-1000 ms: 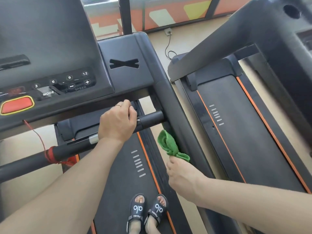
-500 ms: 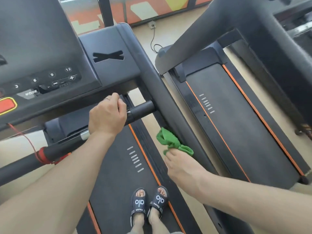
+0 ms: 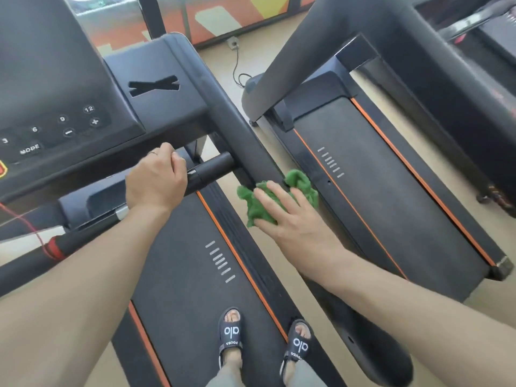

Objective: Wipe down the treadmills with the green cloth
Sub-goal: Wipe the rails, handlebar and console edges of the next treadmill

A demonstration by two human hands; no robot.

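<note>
- Cloth (image 3: pixel 279 195): green, bunched, draped over our treadmill's side rail (image 3: pixel 251 152).
- Our right hand (image 3: pixel 293 219) presses it, fingers straight.
- Our left hand (image 3: pixel 156 181) grips the crossbar (image 3: pixel 212 170).

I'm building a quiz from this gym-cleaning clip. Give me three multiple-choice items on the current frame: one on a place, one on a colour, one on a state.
1. Where does the green cloth lie?
A. on the side handrail
B. on the console
C. on the floor

2. What colour are the stripes edging the belt?
A. blue
B. orange
C. white

3. How is the left hand?
A. flat and open
B. hanging idle
C. gripping the crossbar

Key: 1 A, the right hand presses it there with straight fingers; 2 B, thin orange lines flank the belt; 3 C, its fingers curl round the bar.
</note>
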